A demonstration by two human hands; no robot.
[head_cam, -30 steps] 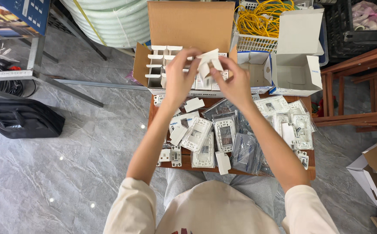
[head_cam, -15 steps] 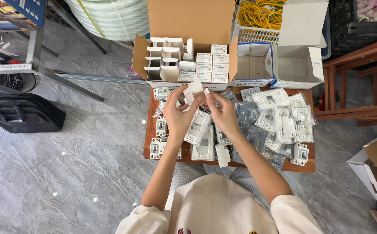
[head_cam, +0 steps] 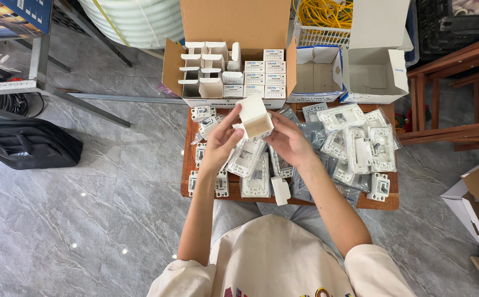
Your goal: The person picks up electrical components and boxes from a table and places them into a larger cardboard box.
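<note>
Just above the middle of the frame, both hands hold a small white box point(head_cam: 255, 117) in the air over the wooden counter point(head_cam: 376, 202). The left hand point(head_cam: 221, 144) grips the box's left side, thumb and fingers closed on it; the right hand point(head_cam: 288, 142) has its fingers closed on the lower right edge. Neither hand holds anything else.

The box is tilted, its open mouth turned down and to the right, toward the person, so the brown inside shows. Its closed end points to the upper left of the frame. Its long axis seems to run from upper left to lower right, though the box is close to square and this is hard to tell.

Judging from this, the step in hand is readying an empty box for filling or folding. The next move would call for one hand to let go and fetch a white switch part point(head_cam: 254, 166) from the heap on the counter, while the other keeps the mouth open.

Behind, at the top centre, the big cardboard carton point(head_cam: 234, 25) stands open, with rows of small boxes inside, some shut and some with flaps up.
</note>
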